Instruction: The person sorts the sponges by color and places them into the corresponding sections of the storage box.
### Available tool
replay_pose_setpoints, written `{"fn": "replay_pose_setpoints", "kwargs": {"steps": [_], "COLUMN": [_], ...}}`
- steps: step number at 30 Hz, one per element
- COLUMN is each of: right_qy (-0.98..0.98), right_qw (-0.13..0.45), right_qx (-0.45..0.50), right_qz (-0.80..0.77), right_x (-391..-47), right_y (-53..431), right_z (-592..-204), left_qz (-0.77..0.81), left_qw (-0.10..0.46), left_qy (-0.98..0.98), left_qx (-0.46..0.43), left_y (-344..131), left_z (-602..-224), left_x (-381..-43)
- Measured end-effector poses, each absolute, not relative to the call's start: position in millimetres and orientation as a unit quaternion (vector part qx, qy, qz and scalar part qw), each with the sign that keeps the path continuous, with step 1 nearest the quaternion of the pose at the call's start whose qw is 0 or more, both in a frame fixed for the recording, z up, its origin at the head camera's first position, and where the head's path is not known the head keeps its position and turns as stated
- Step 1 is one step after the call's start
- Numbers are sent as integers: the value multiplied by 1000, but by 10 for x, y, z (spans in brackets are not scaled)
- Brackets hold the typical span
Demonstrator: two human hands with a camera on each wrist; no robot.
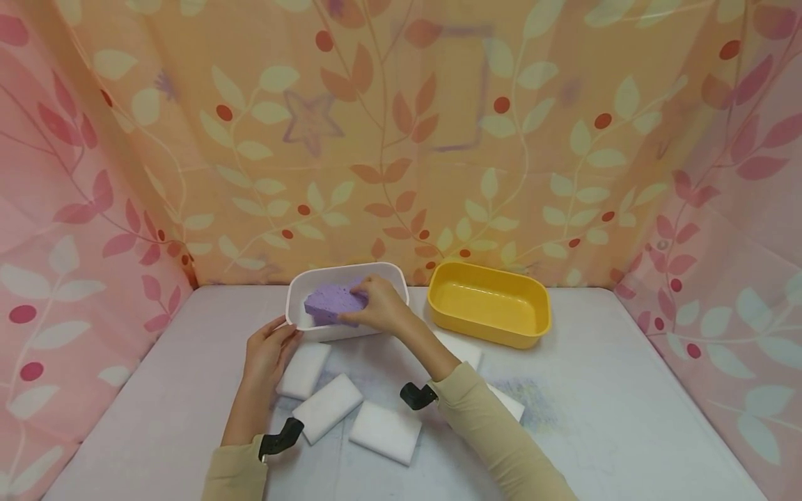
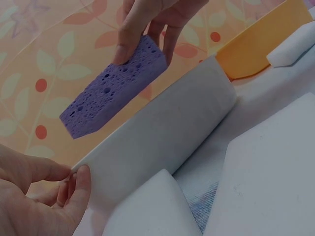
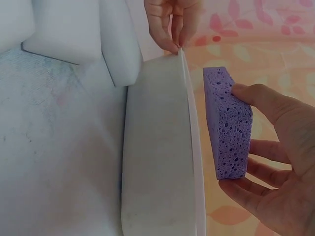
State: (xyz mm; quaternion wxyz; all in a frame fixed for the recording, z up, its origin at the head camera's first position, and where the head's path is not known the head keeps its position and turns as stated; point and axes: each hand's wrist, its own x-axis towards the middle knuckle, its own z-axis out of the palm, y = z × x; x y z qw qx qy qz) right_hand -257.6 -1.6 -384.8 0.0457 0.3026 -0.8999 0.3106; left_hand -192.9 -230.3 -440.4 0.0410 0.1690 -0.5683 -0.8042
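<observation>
A purple porous sponge (image 1: 332,302) is in my right hand (image 1: 381,306), pinched between the thumb on one face and the fingers on the other. In both wrist views the sponge (image 3: 229,125) shows above the rim of a white plastic tub (image 1: 338,333). My left hand (image 1: 266,353) pinches the tub's near left corner, thumb and fingertips on the rim, as the left wrist view also shows at the tub wall (image 2: 157,132). Much of the tub's inside is hidden behind the sponge and right hand.
A yellow tub (image 1: 489,303) stands right of the white one. Several white sponge blocks (image 1: 385,431) lie on the white-covered table (image 1: 626,390) in front of the tubs, two partly hidden by the right forearm. Patterned curtains (image 1: 388,139) enclose the back and sides.
</observation>
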Motion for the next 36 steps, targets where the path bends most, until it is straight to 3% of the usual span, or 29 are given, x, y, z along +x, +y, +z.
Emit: {"fn": "replay_pose_setpoints", "kwargs": {"steps": [28, 36], "right_qy": [-900, -916], "right_qw": [29, 49], "right_qx": [240, 225], "right_qz": [363, 327], "right_x": [-2735, -2762], "right_y": [-387, -446], "right_z": [-4023, -4061], "left_qz": [-808, -813], "left_qw": [43, 44], "left_qy": [-565, -557], "left_qx": [160, 163], "left_y": [-2328, -2331], "left_z": [-4410, -4423], "left_x": [-1921, -1937]}}
